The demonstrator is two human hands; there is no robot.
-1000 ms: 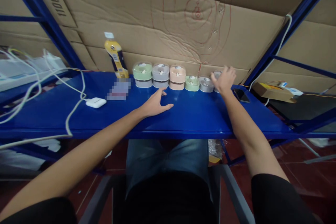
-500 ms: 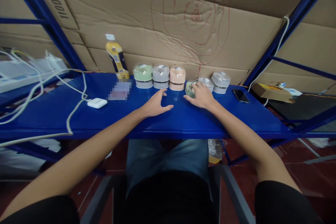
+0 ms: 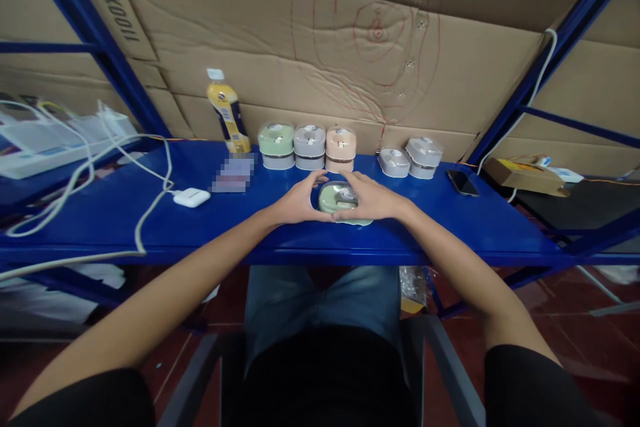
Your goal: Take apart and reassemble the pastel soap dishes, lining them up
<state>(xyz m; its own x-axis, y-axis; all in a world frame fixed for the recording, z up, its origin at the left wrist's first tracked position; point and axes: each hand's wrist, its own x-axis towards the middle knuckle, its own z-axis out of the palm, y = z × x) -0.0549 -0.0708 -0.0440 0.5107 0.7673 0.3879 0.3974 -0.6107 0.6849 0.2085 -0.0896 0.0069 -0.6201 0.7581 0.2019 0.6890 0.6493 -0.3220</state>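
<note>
My right hand (image 3: 370, 199) is closed around a small light-green box with a clear lid (image 3: 333, 196), near the front of the blue table (image 3: 235, 220). The fingers lie behind the box and the thumb in front, hiding its right side. My left hand (image 3: 300, 199) curves about its left end, fingers and thumb apart, with a gap at the palm. Whether its thumb tip touches the box I cannot tell. Behind my hands stand a green stack (image 3: 277, 145), a grey stack (image 3: 309, 145) and a pink stack (image 3: 341, 148) of such boxes.
To the right are a low grey box (image 3: 395, 162), another grey stack (image 3: 424, 157) and a phone (image 3: 463, 182). At left stand a yellow bottle (image 3: 229, 113), a white earbud case (image 3: 191, 197) and white cables (image 3: 143, 213). Cardboard (image 3: 240, 33) backs the table.
My right hand left the grey stack at the right, took the green box from the row and brought it left and forward to my left hand. The left hand has barely moved.
</note>
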